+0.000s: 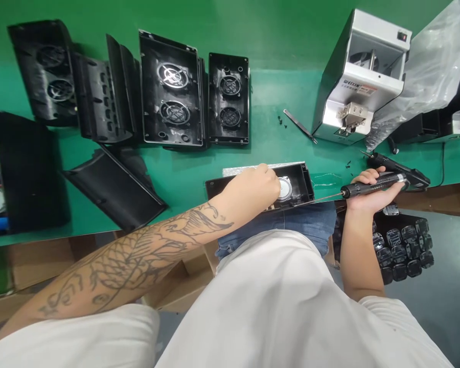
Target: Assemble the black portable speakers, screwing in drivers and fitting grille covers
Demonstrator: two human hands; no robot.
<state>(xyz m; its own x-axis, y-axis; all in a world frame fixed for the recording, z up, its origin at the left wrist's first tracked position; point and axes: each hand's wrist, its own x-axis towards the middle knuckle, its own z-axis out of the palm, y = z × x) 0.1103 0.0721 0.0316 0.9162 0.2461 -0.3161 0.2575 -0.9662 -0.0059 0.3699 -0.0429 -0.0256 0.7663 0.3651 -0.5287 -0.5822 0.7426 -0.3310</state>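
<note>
Right grip (375, 195) clasping black screwdriver (378, 184), left grip (257, 186) unclear, black rectangular housing (299, 185), silver speaker (285, 189)

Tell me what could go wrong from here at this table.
The long bit of the screwdriver in the right hand points roughly toward the left hand; a slip might jab it or scratch the round part in the box. The box sits at the table's near edge, so a bump could tip it off. Loose screws lie near the tweezers and might get knocked away.
</note>
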